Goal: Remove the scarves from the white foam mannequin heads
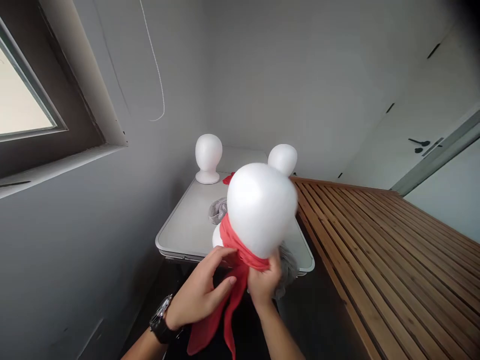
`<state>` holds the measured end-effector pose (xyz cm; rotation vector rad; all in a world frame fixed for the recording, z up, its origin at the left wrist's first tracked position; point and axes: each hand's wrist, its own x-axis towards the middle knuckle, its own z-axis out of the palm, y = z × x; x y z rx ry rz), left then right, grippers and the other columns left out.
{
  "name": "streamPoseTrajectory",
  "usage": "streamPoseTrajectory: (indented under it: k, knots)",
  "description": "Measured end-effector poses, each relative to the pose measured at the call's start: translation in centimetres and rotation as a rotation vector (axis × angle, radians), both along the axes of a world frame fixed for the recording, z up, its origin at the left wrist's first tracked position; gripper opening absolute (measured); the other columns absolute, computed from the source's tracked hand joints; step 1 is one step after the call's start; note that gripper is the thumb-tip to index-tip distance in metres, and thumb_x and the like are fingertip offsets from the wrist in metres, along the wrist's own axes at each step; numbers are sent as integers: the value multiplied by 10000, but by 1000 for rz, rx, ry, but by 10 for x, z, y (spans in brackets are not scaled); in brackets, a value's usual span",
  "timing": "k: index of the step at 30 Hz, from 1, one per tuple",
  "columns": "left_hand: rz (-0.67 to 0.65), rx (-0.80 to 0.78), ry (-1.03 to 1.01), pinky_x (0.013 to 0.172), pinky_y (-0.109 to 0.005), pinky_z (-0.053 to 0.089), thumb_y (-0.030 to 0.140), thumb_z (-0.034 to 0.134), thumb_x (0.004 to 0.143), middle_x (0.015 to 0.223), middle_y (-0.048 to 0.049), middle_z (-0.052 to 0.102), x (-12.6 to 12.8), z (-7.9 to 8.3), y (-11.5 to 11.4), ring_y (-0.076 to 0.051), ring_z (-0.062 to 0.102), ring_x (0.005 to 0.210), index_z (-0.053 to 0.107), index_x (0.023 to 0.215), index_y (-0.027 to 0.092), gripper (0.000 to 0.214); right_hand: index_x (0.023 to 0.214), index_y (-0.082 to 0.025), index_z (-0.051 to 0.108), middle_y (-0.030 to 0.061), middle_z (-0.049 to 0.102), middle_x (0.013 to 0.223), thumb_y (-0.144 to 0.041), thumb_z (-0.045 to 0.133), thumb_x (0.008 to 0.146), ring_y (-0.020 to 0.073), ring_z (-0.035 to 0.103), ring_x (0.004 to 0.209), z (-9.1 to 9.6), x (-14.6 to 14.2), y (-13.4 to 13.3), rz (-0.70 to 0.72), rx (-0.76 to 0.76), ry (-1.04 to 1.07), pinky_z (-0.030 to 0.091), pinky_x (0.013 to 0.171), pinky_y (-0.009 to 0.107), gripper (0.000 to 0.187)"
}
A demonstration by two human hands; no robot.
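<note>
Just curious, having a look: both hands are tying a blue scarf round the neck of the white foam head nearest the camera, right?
Not quite: the scarf is red, not blue. The head view shows the left hand and right hand on it at the neck of the nearest foam head.

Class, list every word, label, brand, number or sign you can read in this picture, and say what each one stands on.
None can be read.
The wristwatch on the left hand is too small and dark to show its dial.
The foam head, red scarf, white table and wooden slats bear no text.
</note>
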<state>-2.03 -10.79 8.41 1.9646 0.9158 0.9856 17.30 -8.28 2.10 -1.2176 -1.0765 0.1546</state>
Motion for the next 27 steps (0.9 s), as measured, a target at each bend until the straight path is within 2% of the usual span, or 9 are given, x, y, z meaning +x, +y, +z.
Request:
streamPoseTrajectory:
  k: [2,4,8,12,14,19,22,24,27]
  knots:
    - [35,-57,-28,1115,-468,538,323,623,1032,1444,-112,620,6,-17,9,-274,655,1233,500,1552,333,534,1028,-262,710,105,695,1058,-293,718,871,325,683,991,-25,-16,9,129,-57,6,573,864,470,160]
    - [81,-125,-85,1121,-474,536,339,610,1039,1451,-117,611,10,-31,15,-270,654,1251,510,1531,309,503,1031,-250,701,84,648,1057,-253,723,865,287,663,981,-34,-22,11,219,-108,-11,570,864,437,167]
    - [143,-327,-291,1059,-430,561,415,636,1035,1405,-112,627,22,-47,14,-238,683,1190,481,1488,283,497,1247,-239,648,95,594,1192,-190,689,865,286,633,1152,-25,-20,-3,324,-156,-60,552,1027,466,387]
    - [240,-453,-454,913,-358,580,526,672,996,1197,-89,693,38,-52,10,-202,704,984,572,1267,231,412,1468,-276,526,126,549,1461,-261,638,975,297,559,1389,-21,-18,-30,416,-165,-34,498,1174,509,506]
    - [240,-451,-413,952,-375,568,551,679,983,1193,-111,710,43,-54,8,-226,704,1017,639,1201,209,408,1536,-281,479,133,518,1561,-290,626,1007,299,533,1455,-25,-18,-41,451,-168,2,484,1203,525,549]
    - [301,-363,-322,1065,-433,532,535,737,936,1254,-120,734,47,-59,4,-312,675,1202,722,1283,251,449,1417,-309,676,98,518,1623,-301,632,1020,325,494,1524,-26,-15,-54,520,-244,-68,452,1249,555,400]
    - [303,-346,-248,1091,-448,517,515,761,921,1281,-106,724,43,-58,2,-321,657,1222,735,1313,284,456,1403,-334,708,82,520,1622,-314,608,1038,319,465,1548,-22,-11,-55,555,-271,-69,419,1277,559,379]
    - [260,-333,-130,1108,-462,500,521,750,930,1266,-102,722,36,-56,0,-322,637,1220,766,1268,284,413,1326,-321,750,86,534,1605,-352,619,1034,314,510,1510,-21,-9,-54,538,-276,-3,433,1266,545,322]
    - [245,-329,26,1122,-499,482,560,696,959,1211,-108,722,26,-53,-1,-335,604,1220,793,1215,278,393,1189,-276,780,104,600,1515,-416,648,1014,297,616,1380,-19,-6,-50,528,-289,166,523,1181,492,259]
